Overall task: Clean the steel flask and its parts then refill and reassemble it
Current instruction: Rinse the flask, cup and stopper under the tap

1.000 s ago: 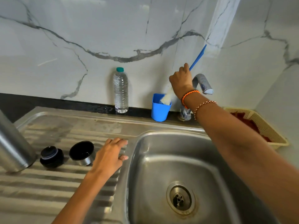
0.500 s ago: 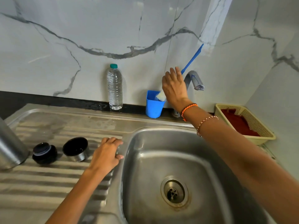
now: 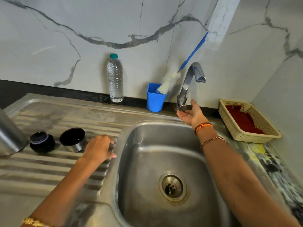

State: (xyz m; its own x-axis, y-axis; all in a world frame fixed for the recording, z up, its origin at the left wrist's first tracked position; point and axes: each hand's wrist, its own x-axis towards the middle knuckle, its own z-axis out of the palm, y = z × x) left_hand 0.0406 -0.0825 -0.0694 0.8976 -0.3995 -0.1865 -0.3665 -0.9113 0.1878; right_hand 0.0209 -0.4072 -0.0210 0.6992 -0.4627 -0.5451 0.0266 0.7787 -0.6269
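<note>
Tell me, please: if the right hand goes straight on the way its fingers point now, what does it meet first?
Most likely the tap lever. The right hand is open, palm up, with its fingers reaching left under the lever at the tap's base, though depth is unclear.

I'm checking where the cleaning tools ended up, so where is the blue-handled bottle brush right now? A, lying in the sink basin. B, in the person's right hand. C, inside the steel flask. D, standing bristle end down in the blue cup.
D: the bottle brush stands bristles down in the blue cup, and the right hand is open by the tap's lever.
</note>
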